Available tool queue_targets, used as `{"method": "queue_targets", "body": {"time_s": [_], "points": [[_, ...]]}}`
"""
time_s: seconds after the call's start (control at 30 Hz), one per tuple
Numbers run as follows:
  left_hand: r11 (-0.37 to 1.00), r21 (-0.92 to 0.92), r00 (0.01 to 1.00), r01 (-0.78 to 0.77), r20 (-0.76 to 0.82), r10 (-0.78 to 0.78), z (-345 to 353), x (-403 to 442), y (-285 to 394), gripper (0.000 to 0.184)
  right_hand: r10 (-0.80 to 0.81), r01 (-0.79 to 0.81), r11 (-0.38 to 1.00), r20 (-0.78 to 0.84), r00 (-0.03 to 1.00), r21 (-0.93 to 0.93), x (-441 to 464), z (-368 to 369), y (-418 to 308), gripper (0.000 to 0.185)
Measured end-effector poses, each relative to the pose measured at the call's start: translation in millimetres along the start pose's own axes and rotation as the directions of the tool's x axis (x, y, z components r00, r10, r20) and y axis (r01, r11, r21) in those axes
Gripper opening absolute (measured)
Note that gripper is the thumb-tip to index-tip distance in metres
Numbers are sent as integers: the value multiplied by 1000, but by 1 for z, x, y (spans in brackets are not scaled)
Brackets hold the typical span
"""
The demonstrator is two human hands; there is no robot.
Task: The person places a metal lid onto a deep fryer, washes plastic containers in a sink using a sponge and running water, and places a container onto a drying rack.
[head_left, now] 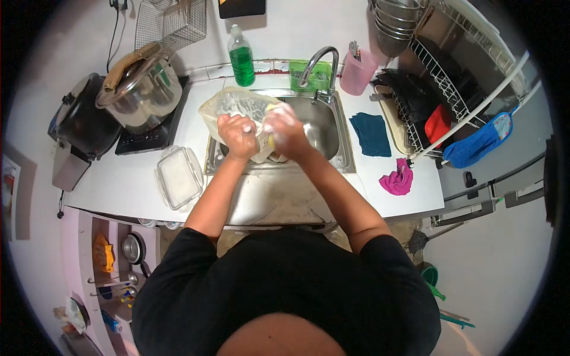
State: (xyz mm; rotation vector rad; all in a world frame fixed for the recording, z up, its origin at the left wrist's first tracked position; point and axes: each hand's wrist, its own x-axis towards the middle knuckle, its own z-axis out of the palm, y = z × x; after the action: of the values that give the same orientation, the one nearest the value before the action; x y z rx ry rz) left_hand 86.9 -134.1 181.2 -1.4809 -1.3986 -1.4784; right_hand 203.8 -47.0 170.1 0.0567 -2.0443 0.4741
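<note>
Over the sink [347, 139] is a pale, translucent plastic container [217, 107], streaked with white suds; its exact shape is partly hidden by my hands. My left hand [238, 136] is closed on its near edge, with foam on the fingers. Foam also covers my right hand [284, 132], which is smeared by motion and pressed against the container's right side. Bits of a yellow sponge [271, 142] show at the edge of that hand, its fingers curled over it.
Left of the sink lies a clear lidded box [179, 178], with a steel pot [142, 95] beyond. Behind stand a green soap bottle [241, 62] and the faucet [320, 65]. At right are a teal cloth [371, 134], a magenta cloth [396, 178] and a dish rack [451, 83].
</note>
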Motion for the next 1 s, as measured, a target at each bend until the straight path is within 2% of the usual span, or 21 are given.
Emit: {"method": "queue_targets", "body": {"time_s": [0.03,0.07,0.17,0.23,0.33,0.37,0.4,0.43,0.47,0.53,0.6,0.63,0.67,0.73,0.77,0.83,0.87,0.9,0.93,1.0], "points": [[1000,0,999,-28,41,28,-4,1,1,44,-46,45,993,-3,999,-104,-1,-6,11,27],[998,-1,995,-56,81,56,-7,3,1,44,41,-47,998,-99,994,-49,-3,-7,19,27],[1000,2,1000,-2,22,2,-2,-1,-4,45,-11,3,988,-52,999,-152,-1,5,7,26],[1000,-12,1000,-8,22,8,-3,5,-1,45,-63,53,995,-119,991,-81,11,9,-23,9],[998,-32,997,-46,58,48,-11,9,-1,45,-71,60,992,-90,993,-115,7,-6,5,10],[996,-50,993,-78,82,82,-11,10,0,46,22,-30,998,-125,992,-63,3,-8,20,10],[996,-53,993,-76,81,81,-9,8,0,46,23,-31,997,-123,992,-67,2,-7,17,10],[998,-56,998,-26,63,29,-6,5,0,46,18,-24,996,-70,997,-87,0,-3,12,18],[998,-60,999,20,46,-18,-3,6,-1,47,14,-16,994,-20,1000,-108,-1,3,7,25],[997,-79,999,10,36,-7,0,7,-4,48,-39,39,993,-1,999,-109,4,5,-7,26],[996,-93,999,3,33,0,-4,6,-5,49,-132,133,991,8,991,-18,6,0,-3,28],[990,-134,997,42,72,-33,-8,7,-4,50,-88,78,988,-65,994,-135,6,-5,9,9],[981,-175,992,80,110,-61,-11,8,-4,52,-145,138,955,-7,989,-264,3,-18,21,9],[972,-217,993,94,89,-76,-14,3,-12,53,151,-151,988,-19,988,-31,3,-34,33,9],[961,-255,993,107,72,-91,-14,1,-16,55,148,-148,988,-19,989,-32,-1,-39,35,9],[943,-319,995,99,8,-102,-11,9,-18,56,401,-421,886,134,906,194,-6,-40,32,13],[920,-380,991,94,-51,-123,-12,11,-19,57,401,-422,885,137,906,197,-9,-37,30,13],[938,-339,997,72,17,-71,-17,17,-15,58,444,-444,835,78,892,326,-12,-33,29,14],[939,-335,997,72,11,-72,-18,17,-16,58,490,-447,773,24,871,451,-14,-30,31,16],[939,-341,999,38,27,-31,-19,20,-18,57,447,-393,800,-14,895,453,-12,-27,33,20]]}}
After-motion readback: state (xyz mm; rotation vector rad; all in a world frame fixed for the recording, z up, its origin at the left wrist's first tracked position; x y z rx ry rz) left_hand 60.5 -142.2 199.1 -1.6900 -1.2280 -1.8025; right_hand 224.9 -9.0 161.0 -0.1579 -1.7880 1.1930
